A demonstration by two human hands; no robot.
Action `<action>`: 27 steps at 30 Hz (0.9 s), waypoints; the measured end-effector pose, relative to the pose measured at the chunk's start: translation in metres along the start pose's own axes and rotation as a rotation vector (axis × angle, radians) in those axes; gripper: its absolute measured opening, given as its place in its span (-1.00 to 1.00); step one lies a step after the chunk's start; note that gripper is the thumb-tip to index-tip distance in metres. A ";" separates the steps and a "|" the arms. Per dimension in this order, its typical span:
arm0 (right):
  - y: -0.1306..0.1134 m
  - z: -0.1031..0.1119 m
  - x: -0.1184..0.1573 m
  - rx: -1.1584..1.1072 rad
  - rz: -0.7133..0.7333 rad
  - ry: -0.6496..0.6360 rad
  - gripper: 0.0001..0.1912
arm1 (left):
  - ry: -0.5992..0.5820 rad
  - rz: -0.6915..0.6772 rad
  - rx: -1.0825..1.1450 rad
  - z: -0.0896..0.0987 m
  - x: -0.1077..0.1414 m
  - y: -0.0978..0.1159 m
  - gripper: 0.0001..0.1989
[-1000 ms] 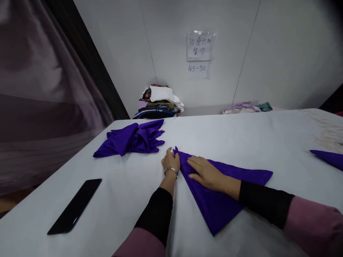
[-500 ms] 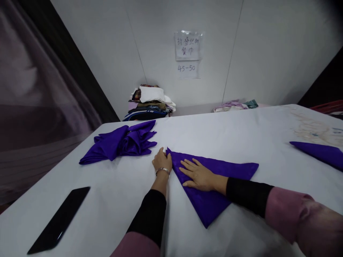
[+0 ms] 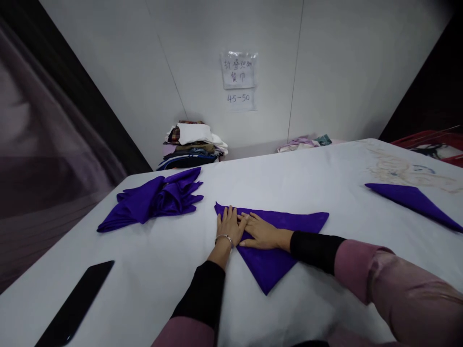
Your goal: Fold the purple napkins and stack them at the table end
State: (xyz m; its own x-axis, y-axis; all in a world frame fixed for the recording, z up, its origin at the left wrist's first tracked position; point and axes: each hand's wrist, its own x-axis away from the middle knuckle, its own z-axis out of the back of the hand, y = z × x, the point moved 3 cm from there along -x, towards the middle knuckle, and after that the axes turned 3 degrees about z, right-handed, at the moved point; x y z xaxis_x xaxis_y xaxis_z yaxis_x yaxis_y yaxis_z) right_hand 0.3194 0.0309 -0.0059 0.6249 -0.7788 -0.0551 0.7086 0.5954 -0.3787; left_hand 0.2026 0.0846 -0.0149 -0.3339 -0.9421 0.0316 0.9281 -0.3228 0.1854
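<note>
A purple cloth napkin (image 3: 267, 272), folded into a triangle, lies on the white table with one corner toward me. My left hand (image 3: 230, 226), a silver bracelet at its wrist, rests flat on the napkin's left part with fingers stretched out. Beside it my right hand (image 3: 260, 232) lies palm down on the cloth, fingers spread and its tips close to the left hand. Both hands press on the fabric; neither grips it. The napkin's upper left tip sticks up a little past my left fingers.
A loose heap of purple napkins (image 3: 152, 200) lies at the left, and another folded purple napkin (image 3: 412, 200) at the right. A black phone-like slab (image 3: 77, 301) is near the front left. Stacked clothes (image 3: 191, 144) and a red basket (image 3: 444, 149) stand beyond the white table (image 3: 173, 284).
My left hand has moved from the napkin's left corner onto its surface and opened flat. The right hand stays spread on the cloth. The view has turned slightly to the right.
</note>
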 end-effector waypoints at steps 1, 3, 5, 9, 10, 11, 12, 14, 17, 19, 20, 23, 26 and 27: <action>0.004 0.001 0.004 0.011 -0.020 -0.006 -0.16 | -0.003 -0.002 -0.019 -0.001 0.000 0.000 -0.27; 0.018 0.005 0.017 0.041 -0.073 -0.013 -0.16 | 0.002 -0.010 -0.056 -0.002 -0.001 0.001 -0.22; 0.039 0.011 0.039 0.075 -0.136 -0.007 -0.19 | 0.019 -0.015 -0.084 -0.002 0.000 0.001 -0.17; 0.087 0.026 0.102 0.147 -0.278 0.015 -0.22 | 0.028 -0.016 -0.096 -0.005 -0.001 0.002 -0.11; 0.096 0.030 0.117 0.163 -0.317 0.017 -0.22 | 0.027 -0.016 -0.096 -0.005 -0.001 0.002 -0.11; 0.102 0.035 0.130 0.180 -0.364 0.024 -0.22 | 0.026 -0.015 -0.096 -0.005 -0.001 0.002 -0.11; 0.105 0.039 0.140 0.195 -0.419 0.033 -0.22 | 0.024 -0.013 -0.095 -0.004 -0.001 0.002 -0.11; 0.096 0.047 0.147 0.215 -0.500 0.067 -0.20 | 0.020 -0.007 -0.094 -0.003 -0.001 0.003 -0.11; 0.044 0.046 0.127 0.182 -0.395 0.109 -0.18 | 0.011 -0.001 -0.101 -0.001 -0.001 0.005 -0.11; -0.006 0.035 0.105 0.103 -0.195 0.082 -0.17 | 0.003 0.003 -0.107 0.000 0.000 0.006 -0.11; -0.030 0.027 0.096 0.056 -0.093 0.050 -0.17 | -0.003 0.003 -0.108 0.001 0.000 0.007 -0.12; -0.080 0.001 0.084 -0.060 0.100 -0.030 -0.15 | -0.017 0.009 -0.104 0.001 0.001 0.007 -0.12; -0.098 -0.016 0.096 -0.137 0.141 -0.075 -0.14 | -0.018 0.016 -0.103 0.001 0.001 0.007 -0.11; -0.101 -0.019 0.103 -0.158 0.142 -0.083 -0.14 | -0.015 0.015 -0.105 0.001 0.001 0.007 -0.11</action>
State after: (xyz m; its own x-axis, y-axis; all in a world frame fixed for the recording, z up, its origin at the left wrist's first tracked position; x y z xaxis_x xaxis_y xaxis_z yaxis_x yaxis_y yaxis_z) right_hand 0.3063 -0.1132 0.0093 0.7443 -0.6663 -0.0447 0.5552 0.6546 -0.5130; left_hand 0.2089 0.0816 -0.0127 -0.3212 -0.9458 0.0489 0.9450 -0.3167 0.0812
